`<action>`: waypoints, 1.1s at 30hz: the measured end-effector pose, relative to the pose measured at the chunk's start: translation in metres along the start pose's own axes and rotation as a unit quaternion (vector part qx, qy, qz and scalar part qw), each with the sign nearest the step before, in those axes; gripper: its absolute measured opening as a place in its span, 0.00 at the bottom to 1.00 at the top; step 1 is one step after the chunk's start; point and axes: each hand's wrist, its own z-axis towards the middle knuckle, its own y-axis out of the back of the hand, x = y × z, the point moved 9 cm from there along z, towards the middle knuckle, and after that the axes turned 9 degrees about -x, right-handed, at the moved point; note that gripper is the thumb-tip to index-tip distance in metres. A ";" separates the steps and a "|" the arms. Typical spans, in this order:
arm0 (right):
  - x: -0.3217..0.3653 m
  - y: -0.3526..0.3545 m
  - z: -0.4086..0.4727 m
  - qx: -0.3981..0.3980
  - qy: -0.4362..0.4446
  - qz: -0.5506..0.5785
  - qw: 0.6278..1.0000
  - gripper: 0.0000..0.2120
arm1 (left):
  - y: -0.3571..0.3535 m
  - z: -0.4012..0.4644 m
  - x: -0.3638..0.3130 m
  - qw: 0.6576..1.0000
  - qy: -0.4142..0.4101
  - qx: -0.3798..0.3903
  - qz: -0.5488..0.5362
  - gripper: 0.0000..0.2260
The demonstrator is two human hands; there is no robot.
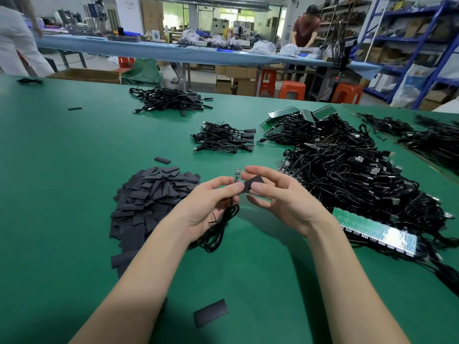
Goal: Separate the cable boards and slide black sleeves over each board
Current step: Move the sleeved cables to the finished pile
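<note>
Nearest, by the near edge of the green surface [62,194], one loose black sleeve [210,313] lies flat between the forearms. Above it the left hand [211,207] has its grip closed: thumb and fingers pinch a small green board [237,175] held upright, its black cable [218,229] looped through the palm and hanging to the surface. Just beside it the right hand [280,197] pinches a single black sleeve piece [253,182] between thumb and forefinger, the other fingers loosely spread; sleeve and board are close but apart. Left of the hands sits a heap of sleeves [151,197], too many to count. Toward the right edge lies a panel of joined boards [375,229] on a big tangle of cables [352,170]. Farther off are two smaller bundles of sleeved cables [223,137] [169,99]. No containers hold any of these.
</note>
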 end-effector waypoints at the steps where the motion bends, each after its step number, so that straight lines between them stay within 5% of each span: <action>1: 0.000 -0.002 -0.001 0.006 0.008 -0.011 1.000 0.18 | -0.004 -0.001 0.001 0.999 0.011 0.016 -0.027 0.13; 12: 0.008 0.000 0.002 -0.045 0.073 0.005 0.996 0.09 | -0.012 -0.003 0.003 0.996 0.032 0.046 -0.076 0.13; 18: 0.009 0.017 0.002 -0.081 0.057 0.072 0.992 0.07 | 0.012 0.005 -0.005 0.993 -0.043 -0.046 0.097 0.14; 33: 0.008 0.023 0.001 -0.106 0.051 0.092 0.989 0.12 | -0.002 -0.005 -0.012 0.993 -0.033 0.036 0.107 0.05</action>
